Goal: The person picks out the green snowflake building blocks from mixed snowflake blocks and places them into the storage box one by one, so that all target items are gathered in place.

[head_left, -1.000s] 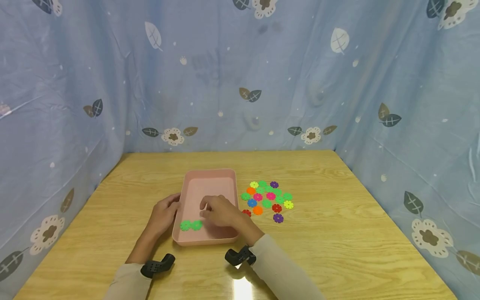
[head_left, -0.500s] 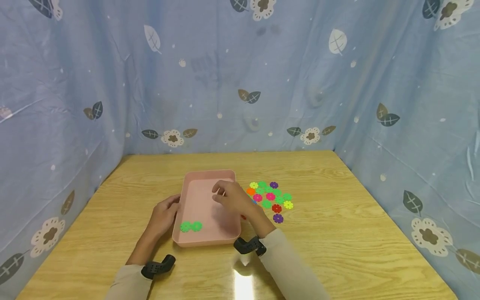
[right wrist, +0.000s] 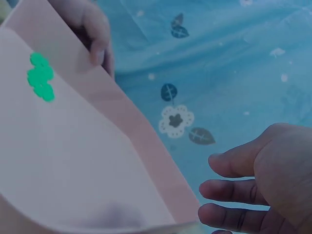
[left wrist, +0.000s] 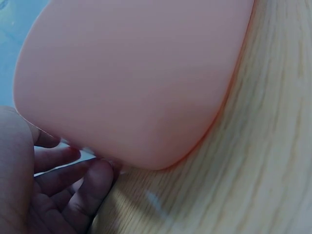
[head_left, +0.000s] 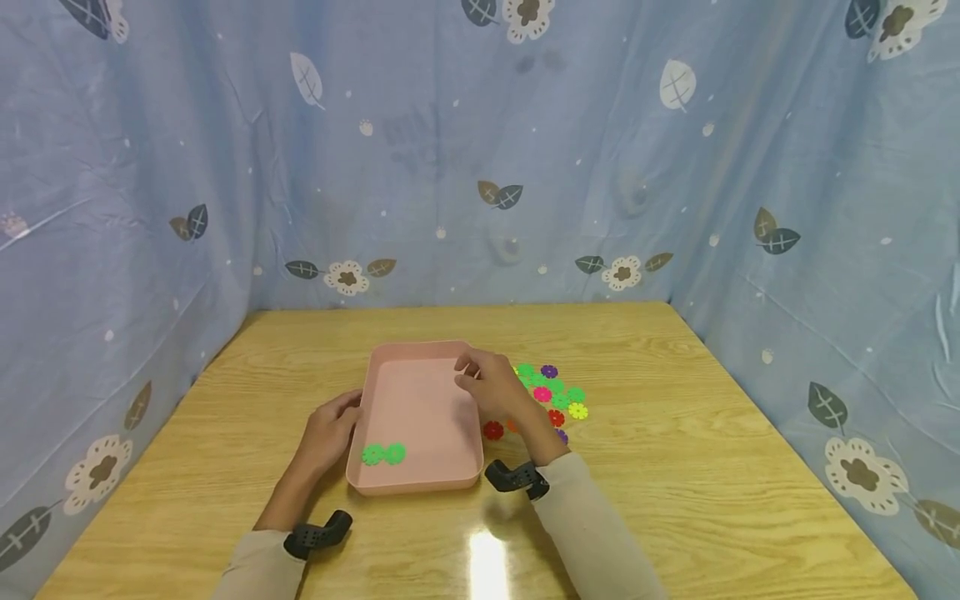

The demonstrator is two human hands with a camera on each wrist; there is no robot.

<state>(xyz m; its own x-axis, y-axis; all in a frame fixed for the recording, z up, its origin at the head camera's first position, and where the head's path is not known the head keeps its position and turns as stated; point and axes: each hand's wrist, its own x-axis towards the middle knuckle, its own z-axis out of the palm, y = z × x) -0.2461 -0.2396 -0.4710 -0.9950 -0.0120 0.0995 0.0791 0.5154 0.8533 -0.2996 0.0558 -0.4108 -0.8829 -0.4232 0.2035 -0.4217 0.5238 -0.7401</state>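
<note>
A pink tray (head_left: 482, 454) stands on the table, with two green flower-shaped discs (head_left: 384, 454) side by side in its near left corner. My left hand (head_left: 330, 429) rests against the outside of the tray's left wall; its fingers (left wrist: 53, 158) touch the wall in the left wrist view. Over the tray's right rim is my right hand (head_left: 495, 385), fingers loosely bent, thumb apart from them, and nothing visible between them. In the right wrist view the green discs (right wrist: 41, 78) show inside the tray. Several coloured flower discs (head_left: 542, 394) lie right of the tray, partly hidden by my right hand.
The loose discs lie flat on the wooden table (head_left: 675, 467), green, red, yellow, purple, pink and orange. A blue patterned curtain (head_left: 420, 150) closes off the back and both sides.
My right hand has moved from inside the tray to the right and away from me, out over the right rim. The left hand, tray and two green discs stay put.
</note>
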